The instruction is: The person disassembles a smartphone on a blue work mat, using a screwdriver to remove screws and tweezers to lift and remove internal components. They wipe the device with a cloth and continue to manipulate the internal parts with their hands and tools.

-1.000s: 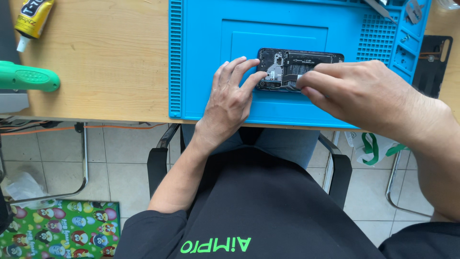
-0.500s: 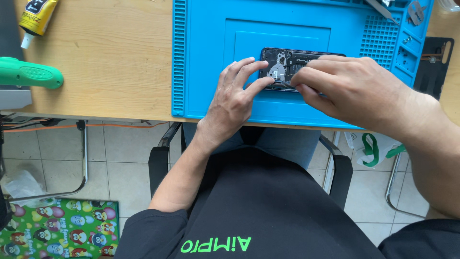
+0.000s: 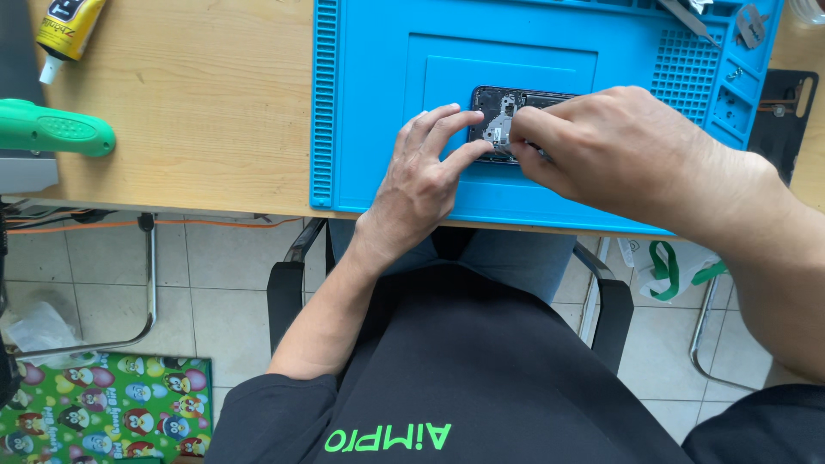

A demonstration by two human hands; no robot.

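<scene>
Blue mat (image 3: 387,103), green-handled tool (image 3: 51,129)

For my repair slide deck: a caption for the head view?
Left hand steadies an opened phone on a blue repair mat while right hand works inside.

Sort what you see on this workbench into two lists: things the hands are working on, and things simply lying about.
In use:
- opened dark smartphone with exposed circuitry
- blue silicone repair mat under it
- left hand steadying the phone's end
- right hand pinching at its insides

Lying about:
- green plastic tool handle
- yellow glue tube
- metal tweezers in the mat's tray
</scene>
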